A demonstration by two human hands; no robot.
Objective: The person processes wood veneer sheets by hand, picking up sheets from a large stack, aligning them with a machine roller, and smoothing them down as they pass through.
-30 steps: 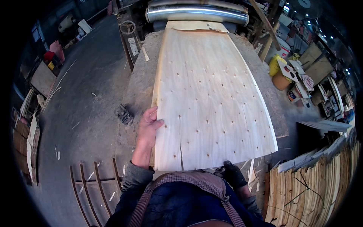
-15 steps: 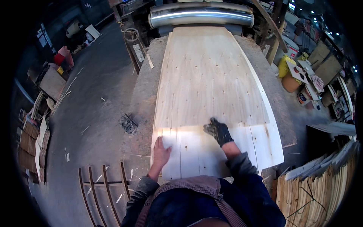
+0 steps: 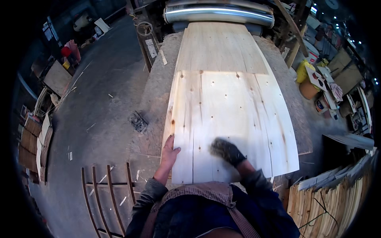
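A large pale wood veneer sheet (image 3: 230,119), knotty and split in places, lies on top of more sheets in front of me. Beyond its far edge another veneer sheet (image 3: 222,43) runs up to the shiny metal roller (image 3: 218,16). My bare left hand (image 3: 169,154) rests at the stack's near left edge, its thumb spread over the top sheet and its fingers along the side. Over the near middle of that sheet is my right hand (image 3: 228,151) in a dark glove; its fingers are smeared by motion.
The worktable (image 3: 158,79) shows along both sides of the sheets. A rack of dark bars (image 3: 107,194) is at the lower left. Bundled veneer (image 3: 333,206) stands at the lower right. A dark crumpled lump (image 3: 138,121) lies left of the table; a brown bucket (image 3: 308,89) stands right.
The upper veneer sheet has slid away from me toward the roller, uncovering much more of the sheet beneath. My right hand has come back nearer my body; my left hand has barely shifted.
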